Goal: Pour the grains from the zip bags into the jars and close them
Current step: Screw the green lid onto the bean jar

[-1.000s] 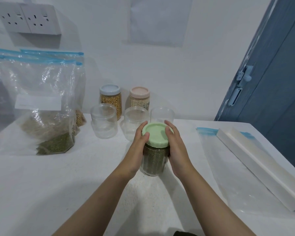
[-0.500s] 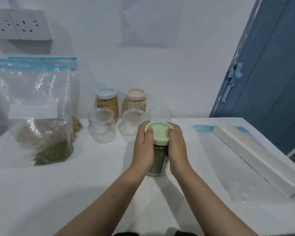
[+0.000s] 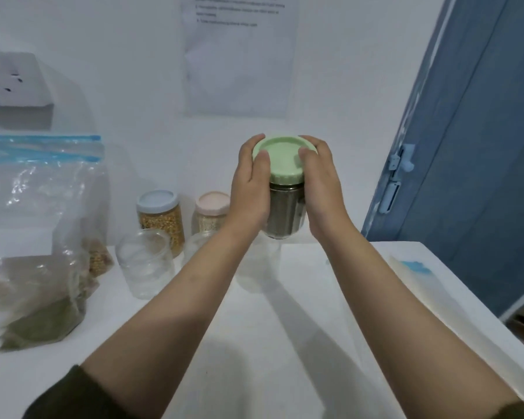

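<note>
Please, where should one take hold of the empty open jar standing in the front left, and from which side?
Grip the empty open jar around its clear side wall, below the rim, coming from the front right. It stands upright and lidless, so a top grip has nothing to hold. The zip bag crowds its left, and the blue-lidded jar stands just behind.

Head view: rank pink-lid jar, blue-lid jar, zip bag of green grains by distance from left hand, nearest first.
1. pink-lid jar: against the wall, just left of the left hand.
2. blue-lid jar: one place further left along the wall.
3. zip bag of green grains: far left of the table.
</note>
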Demonstrator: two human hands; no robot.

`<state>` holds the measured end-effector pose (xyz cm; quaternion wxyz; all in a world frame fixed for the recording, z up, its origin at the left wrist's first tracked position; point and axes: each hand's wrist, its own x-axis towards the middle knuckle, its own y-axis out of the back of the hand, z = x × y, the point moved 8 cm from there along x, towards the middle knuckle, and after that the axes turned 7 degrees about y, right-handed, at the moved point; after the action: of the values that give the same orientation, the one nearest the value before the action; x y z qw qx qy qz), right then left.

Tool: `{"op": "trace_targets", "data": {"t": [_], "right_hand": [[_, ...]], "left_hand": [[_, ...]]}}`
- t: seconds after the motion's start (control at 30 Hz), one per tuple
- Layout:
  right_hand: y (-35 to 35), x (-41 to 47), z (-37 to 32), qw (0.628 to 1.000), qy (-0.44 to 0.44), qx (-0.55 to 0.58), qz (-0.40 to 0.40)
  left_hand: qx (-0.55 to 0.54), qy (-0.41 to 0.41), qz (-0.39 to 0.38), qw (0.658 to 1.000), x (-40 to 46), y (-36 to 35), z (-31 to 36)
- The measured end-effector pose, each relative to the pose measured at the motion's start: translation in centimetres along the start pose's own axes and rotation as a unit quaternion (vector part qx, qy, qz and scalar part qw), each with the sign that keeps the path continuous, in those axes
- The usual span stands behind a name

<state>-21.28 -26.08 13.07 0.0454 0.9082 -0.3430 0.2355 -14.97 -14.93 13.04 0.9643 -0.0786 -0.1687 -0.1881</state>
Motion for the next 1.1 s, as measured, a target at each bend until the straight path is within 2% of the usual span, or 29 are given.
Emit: {"op": "trace_targets", "data": {"t": [0.13,0.33,0.67,0.93,1.1], "right_hand": [[-0.1,4.8,2.0,0.999,0.020,-0.008,-0.030],[-0.5,9.1,8.4,0.997,0.003,0.002,-0.078],[-1.4,9.0,20.9,0.987,-0.117,0.003,-0.105],[-2.1,7.7,24.0,0.982,-0.155,-0.014,-0.109],[-2.2,7.6,23.7,0.983,-0.141,-0.043,-0.113]], "left_hand": [[0.013,-0.020,0.017,1.000,4.6,-1.4,-1.6],[0.062,-0.034,0.023,0.997,8.9,-2.6,-6.9],[0.108,0.114,0.028,0.987,10.0,-1.7,-17.8],[0.177,0.166,0.033,0.970,9.7,-0.9,-19.6],[0.249,0.177,0.022,0.952,9.9,-0.5,-19.2]]}}
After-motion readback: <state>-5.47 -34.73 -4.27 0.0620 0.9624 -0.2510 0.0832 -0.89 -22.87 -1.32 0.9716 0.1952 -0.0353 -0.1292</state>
